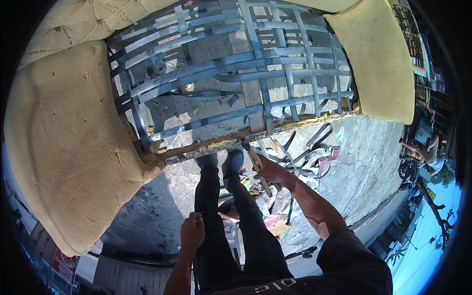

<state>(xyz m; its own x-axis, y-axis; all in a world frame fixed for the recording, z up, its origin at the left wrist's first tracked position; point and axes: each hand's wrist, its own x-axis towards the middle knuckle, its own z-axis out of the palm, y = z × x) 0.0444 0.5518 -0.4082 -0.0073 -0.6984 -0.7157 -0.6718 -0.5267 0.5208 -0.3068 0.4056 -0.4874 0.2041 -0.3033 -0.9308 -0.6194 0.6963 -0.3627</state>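
Note:
My right hand [269, 169] is wrapped round the handles of a pair of yellowish pliers [255, 161]. The jaws point away from me and meet the front rail [211, 146] of a stripped sofa frame; what they grip there is too small to tell. Grey webbing straps [196, 71], woven crosswise, span the seat opening, and some hang slack. Ragged bits of foam and fabric cling to the rail. My left hand [192, 230], fingers curled in, hangs beside my left thigh, apart from the sofa, with nothing seen in it.
Foam-covered armrests rise at left [69, 142] and right [378, 59], with a padded back [88, 19] beyond. Cut strap pieces and fabric scraps [275, 204] litter the concrete floor [359, 152] around my feet. Another person [430, 155] is far off at the right.

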